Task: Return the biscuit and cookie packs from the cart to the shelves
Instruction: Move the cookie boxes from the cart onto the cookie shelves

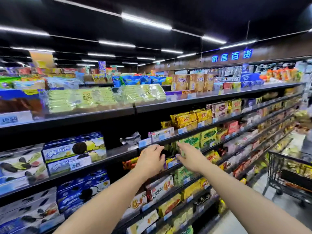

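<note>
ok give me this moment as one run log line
step: reach-in | left hand: fingers curled, hold unclear | right hand: fingers straight, at green packs | cart: to the right, packs inside

Quick count: two hands, left hand (151, 159) and right hand (189, 156), plus one black cart (287, 174). Up top I get three tan boxes (196, 82) in a row and one blue lit sign (232, 55). The small packs (185, 119) are too many and too blurry to count.
</note>
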Tool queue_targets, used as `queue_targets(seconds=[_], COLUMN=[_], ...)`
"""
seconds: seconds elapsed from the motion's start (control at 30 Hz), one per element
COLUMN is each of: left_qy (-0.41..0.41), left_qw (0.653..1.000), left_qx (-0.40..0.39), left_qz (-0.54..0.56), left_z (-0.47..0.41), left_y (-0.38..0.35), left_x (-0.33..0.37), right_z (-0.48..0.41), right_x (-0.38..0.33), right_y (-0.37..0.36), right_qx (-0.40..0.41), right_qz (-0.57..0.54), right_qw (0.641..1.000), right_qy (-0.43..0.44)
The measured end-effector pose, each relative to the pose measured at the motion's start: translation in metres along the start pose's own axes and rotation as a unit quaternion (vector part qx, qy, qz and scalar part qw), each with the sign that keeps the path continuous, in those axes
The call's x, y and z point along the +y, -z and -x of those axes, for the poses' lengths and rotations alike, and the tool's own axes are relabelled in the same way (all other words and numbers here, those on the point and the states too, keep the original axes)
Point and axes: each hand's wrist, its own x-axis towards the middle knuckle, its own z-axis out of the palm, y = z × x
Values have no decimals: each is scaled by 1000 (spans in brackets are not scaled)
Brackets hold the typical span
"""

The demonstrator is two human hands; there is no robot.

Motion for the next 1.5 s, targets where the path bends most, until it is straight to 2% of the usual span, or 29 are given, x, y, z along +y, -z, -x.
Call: queue_targets(seconds=[0.17,0.3,0.53,0.7,0.83,0.97,1.17,1.5], left_qy=[3,41,73,119,180,253,350,358], left_qw=[997,989,967,955,938,922,907,904], left_qx=[61,99,164,196,218,198,103,39], left_qz=[-49,-100,-179,-191,-198,-216,-209,-229], left_z=[-66,-97,-108,-110,-113,-119,-129,-148], left_y=[20,41,100,145,182,220,228,220], left_x=[13,5,-36,-88,-138,-192,-233,-216], right_z=[-65,-113,-176,-220,-260,-305,-360,-375], right_x=[29,28,-23,-63,-92,-122,-145,-145], right_y=[36,61,103,113,115,118,106,84], right_qx=[35,37,107,102,105,115,100,94], right_qz=[18,11,-39,-52,-24,-2,50,43], right_qw=[996,990,967,954,952,949,958,960], right_qy=[83,133,227,279,286,293,263,259])
